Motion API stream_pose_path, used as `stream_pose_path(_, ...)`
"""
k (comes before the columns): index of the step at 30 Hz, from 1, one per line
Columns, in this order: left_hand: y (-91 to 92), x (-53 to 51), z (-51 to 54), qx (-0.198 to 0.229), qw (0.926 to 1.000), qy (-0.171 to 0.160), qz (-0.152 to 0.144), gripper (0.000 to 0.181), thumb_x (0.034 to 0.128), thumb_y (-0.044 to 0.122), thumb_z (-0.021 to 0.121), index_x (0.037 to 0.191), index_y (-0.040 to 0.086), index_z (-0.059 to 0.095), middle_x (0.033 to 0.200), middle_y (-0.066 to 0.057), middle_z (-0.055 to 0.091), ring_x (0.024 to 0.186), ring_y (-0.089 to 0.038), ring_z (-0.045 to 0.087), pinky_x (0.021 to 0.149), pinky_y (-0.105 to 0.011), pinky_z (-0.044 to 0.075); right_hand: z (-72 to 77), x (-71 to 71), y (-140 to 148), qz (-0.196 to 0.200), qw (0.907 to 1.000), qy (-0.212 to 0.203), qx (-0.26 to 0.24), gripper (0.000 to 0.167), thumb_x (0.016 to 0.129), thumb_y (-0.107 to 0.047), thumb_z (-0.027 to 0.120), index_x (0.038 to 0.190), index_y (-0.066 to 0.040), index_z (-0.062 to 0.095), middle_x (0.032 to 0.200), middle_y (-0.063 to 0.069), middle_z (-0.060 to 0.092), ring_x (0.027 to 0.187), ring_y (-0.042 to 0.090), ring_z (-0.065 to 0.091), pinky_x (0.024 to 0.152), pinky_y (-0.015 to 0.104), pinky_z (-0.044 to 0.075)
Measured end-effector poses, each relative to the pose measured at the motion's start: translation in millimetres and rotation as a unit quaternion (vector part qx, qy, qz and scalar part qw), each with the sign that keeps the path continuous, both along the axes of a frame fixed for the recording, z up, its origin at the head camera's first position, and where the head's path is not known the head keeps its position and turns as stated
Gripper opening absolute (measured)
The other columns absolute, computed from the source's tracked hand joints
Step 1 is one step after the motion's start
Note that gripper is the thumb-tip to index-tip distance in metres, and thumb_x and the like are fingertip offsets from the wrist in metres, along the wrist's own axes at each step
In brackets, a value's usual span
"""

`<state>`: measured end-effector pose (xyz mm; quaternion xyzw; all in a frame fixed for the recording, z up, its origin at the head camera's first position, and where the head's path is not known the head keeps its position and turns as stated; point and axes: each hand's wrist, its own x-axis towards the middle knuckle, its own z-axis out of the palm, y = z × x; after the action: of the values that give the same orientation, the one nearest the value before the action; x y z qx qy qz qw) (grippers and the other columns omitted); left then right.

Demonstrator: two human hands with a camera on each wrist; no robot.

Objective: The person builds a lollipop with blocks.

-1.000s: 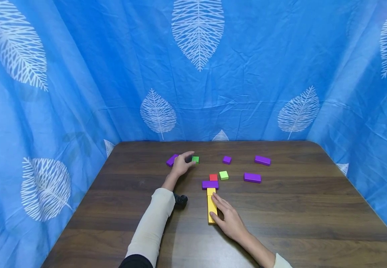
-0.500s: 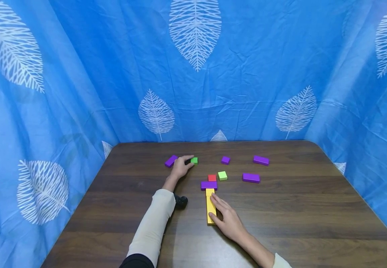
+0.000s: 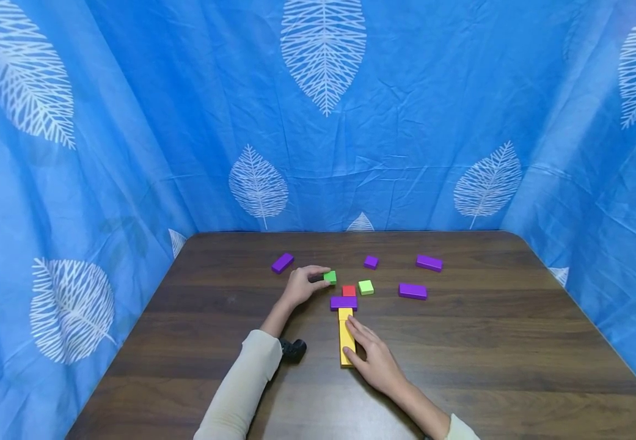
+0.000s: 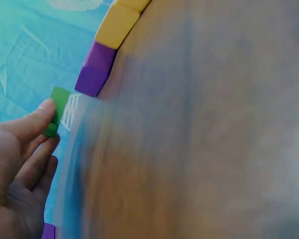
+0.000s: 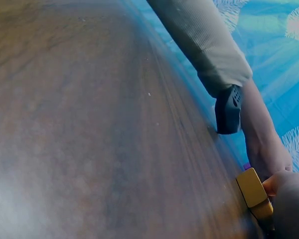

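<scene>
My left hand (image 3: 301,286) pinches a green block (image 3: 330,278) between thumb and fingers, up and left of a red block (image 3: 349,290). The left wrist view shows the thumb on the green block (image 4: 59,105). Below the red block lies a purple block (image 3: 343,302) crosswise, with yellow blocks (image 3: 346,342) in a column beneath it. My right hand (image 3: 377,360) rests its thumb and fingertips on the yellow column's right part. A light green block (image 3: 366,287) lies right of the red one. The right wrist view shows one yellow block (image 5: 251,187) beside the right hand.
On the wooden table (image 3: 488,348), one purple block (image 3: 282,263) lies at the back left, a small purple block (image 3: 371,262) at the back middle, and two longer ones (image 3: 429,263) to the right. A blue leaf-patterned curtain (image 3: 405,122) surrounds the table's back and sides.
My left hand has closed on the green block and moved it toward me and slightly right, nearer the red block. The right hand has stayed at the yellow column.
</scene>
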<state>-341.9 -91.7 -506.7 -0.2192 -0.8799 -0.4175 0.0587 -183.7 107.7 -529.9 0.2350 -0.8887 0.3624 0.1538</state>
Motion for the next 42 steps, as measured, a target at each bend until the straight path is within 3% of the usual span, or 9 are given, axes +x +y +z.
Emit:
stream_pose_path(5, -2.1, 6.0, -4.2, -0.022, 0.9992, -0.001, -0.032, 0.031, 0.0834, 0.020, 0.070, 0.112, 0.010, 0.068, 0.111, -0.005, 0.065, 0.108, -0.020, 0.058, 0.091, -0.035, 0.046, 0.6, -0.4, 0, 0.000, 1.0000, 0.001, 0.001, 0.050, 0.084, -0.017, 0.067, 0.127, 0.004, 0.052, 0.136, 0.014, 0.046, 0.121, 0.032, 0.046, 0.098, 0.047, 0.037)
stream_pose_path(12, -4.3, 6.8, -7.0, -0.033, 0.9983, -0.004, -0.049, 0.031, 0.0844, 0.023, 0.068, 0.113, 0.010, 0.067, 0.111, -0.005, 0.065, 0.108, -0.019, 0.058, 0.092, -0.034, 0.045, 1.6, 0.0, 1, 0.001, 0.9999, -0.017, -0.001, 0.051, 0.085, -0.020, 0.067, 0.129, 0.001, 0.051, 0.138, 0.012, 0.044, 0.123, 0.030, 0.044, 0.099, 0.046, 0.036)
stream_pose_path(15, -4.6, 6.8, -6.9, -0.030, 0.9983, -0.014, -0.048, 0.030, 0.0869, 0.023, 0.065, 0.114, 0.011, 0.067, 0.112, -0.004, 0.065, 0.109, -0.018, 0.057, 0.093, -0.035, 0.044, 1.9, 0.0, 0, 0.001, 0.9997, -0.023, -0.003, 0.052, 0.085, -0.020, 0.066, 0.129, 0.001, 0.051, 0.138, 0.012, 0.044, 0.123, 0.029, 0.043, 0.100, 0.046, 0.035)
stream_pose_path(23, 1.4, 8.2, -6.9, -0.024, 0.9990, 0.001, -0.037, 0.026, 0.0856, 0.022, 0.067, 0.109, 0.011, 0.069, 0.108, -0.004, 0.067, 0.106, -0.020, 0.059, 0.092, -0.035, 0.045, 2.8, 0.4, 0, 0.002, 0.9997, -0.024, -0.002, 0.051, 0.085, -0.020, 0.066, 0.129, 0.001, 0.051, 0.138, 0.011, 0.044, 0.124, 0.029, 0.043, 0.100, 0.045, 0.035)
stream_pose_path(36, 6.6, 12.2, -7.1, -0.015, 0.9983, -0.042, -0.037, 0.026, 0.0844, 0.026, 0.068, 0.109, 0.016, 0.070, 0.108, 0.000, 0.067, 0.108, -0.017, 0.058, 0.094, -0.037, 0.044, 2.3, 0.9, 1, 0.003, 0.9996, -0.029, -0.002, 0.051, 0.085, -0.020, 0.066, 0.129, 0.001, 0.051, 0.139, 0.010, 0.044, 0.124, 0.028, 0.043, 0.100, 0.045, 0.036)
stream_pose_path(42, 6.7, 10.8, -8.3, -0.013, 0.9981, -0.042, -0.042, 0.027, 0.0837, 0.028, 0.069, 0.108, 0.017, 0.071, 0.108, 0.001, 0.067, 0.107, -0.016, 0.058, 0.093, -0.036, 0.044, 3.1, 0.9, 1, 0.001, 0.9996, -0.029, 0.000, 0.051, 0.086, -0.021, 0.066, 0.130, 0.000, 0.051, 0.139, 0.011, 0.043, 0.124, 0.028, 0.043, 0.100, 0.045, 0.036)
